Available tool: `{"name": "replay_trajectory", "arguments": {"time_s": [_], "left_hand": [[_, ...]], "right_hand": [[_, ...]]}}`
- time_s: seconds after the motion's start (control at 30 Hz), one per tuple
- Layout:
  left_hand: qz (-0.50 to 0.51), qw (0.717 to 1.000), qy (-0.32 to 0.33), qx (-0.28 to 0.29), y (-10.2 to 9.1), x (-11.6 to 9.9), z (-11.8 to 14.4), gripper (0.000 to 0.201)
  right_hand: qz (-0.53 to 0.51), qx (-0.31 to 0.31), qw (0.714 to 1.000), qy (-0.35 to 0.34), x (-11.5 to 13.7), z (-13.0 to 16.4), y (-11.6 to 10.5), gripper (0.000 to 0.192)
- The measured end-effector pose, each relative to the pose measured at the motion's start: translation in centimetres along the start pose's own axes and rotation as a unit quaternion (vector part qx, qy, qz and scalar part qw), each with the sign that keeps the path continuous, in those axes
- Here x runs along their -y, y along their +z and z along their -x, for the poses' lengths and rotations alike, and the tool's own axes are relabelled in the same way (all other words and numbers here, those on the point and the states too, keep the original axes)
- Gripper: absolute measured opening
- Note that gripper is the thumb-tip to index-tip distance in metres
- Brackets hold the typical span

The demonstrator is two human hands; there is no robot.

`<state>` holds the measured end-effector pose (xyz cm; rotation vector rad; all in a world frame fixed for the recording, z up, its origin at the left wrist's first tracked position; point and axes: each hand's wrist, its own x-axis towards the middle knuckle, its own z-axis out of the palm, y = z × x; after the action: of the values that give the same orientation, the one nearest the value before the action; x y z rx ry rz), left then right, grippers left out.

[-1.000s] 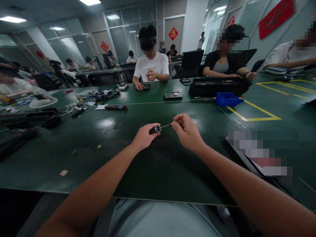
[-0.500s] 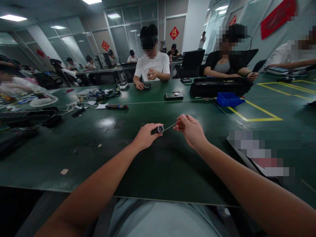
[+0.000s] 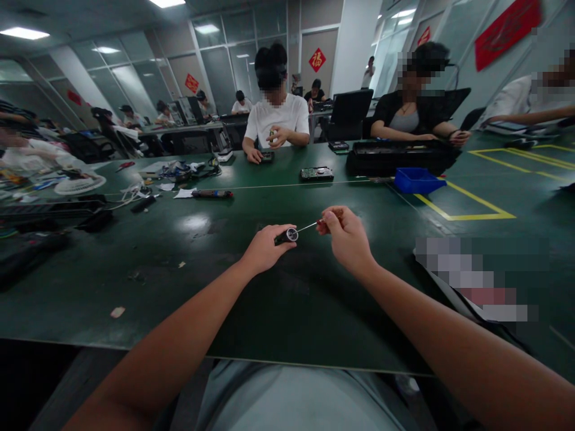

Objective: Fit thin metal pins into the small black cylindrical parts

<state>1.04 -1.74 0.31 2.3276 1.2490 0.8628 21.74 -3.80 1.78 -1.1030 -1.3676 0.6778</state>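
Between the thumb and fingers of my left hand (image 3: pixel 265 248) is a short black cylinder (image 3: pixel 287 236) with a silvery round end, much like a small flashlight. That round end points right and toward me. My right hand (image 3: pixel 348 233) pinches a thin screwdriver (image 3: pixel 308 227) with a slim metal shaft; its reddish handle is mostly covered by my fingers. The shaft slants down to the left, its tip at the ringed end of the cylinder. Whether the tip touches or sits inside cannot be made out. Both hands are above the green table (image 3: pixel 287 323).
Ahead lie a hard drive (image 3: pixel 317 174) and a blue bin (image 3: pixel 417 180). A pen-like tool (image 3: pixel 212 194) and cables (image 3: pixel 179 170) are at the left. A co-worker (image 3: pixel 276 114) sits opposite, handling small parts. A partly blurred flat item (image 3: pixel 471 287) lies right of my forearm.
The screwdriver's tip has shifted up from the cylinder's lower edge to its round face. My right hand has turned slightly; my left hand stays nearly still.
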Motion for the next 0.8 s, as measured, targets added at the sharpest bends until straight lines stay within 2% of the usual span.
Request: {"name": "replay_trajectory", "arguments": {"time_s": [0.37, 0.6, 0.7, 0.8], "left_hand": [[0.003, 1.000, 0.001, -0.004, 0.1, 0.2, 0.0, 0.041], [-0.007, 1.000, -0.008, 0.002, -0.1, -0.1, 0.0, 0.041], [-0.007, 1.000, -0.009, -0.004, 0.0, 0.1, 0.0, 0.041], [-0.005, 1.000, -0.008, -0.006, 0.1, 0.2, 0.0, 0.042]], "right_hand": [[-0.011, 0.015, 1.000, 0.006, 0.1, -0.1, -0.1, 0.019], [0.168, -0.001, 0.986, -0.001, 1.5, 0.1, -0.7, 0.037], [0.198, -0.005, 0.980, -0.031, 1.6, 0.2, -0.8, 0.041], [0.200, 0.008, 0.978, -0.060, 1.6, 0.4, -0.8, 0.036]]}}
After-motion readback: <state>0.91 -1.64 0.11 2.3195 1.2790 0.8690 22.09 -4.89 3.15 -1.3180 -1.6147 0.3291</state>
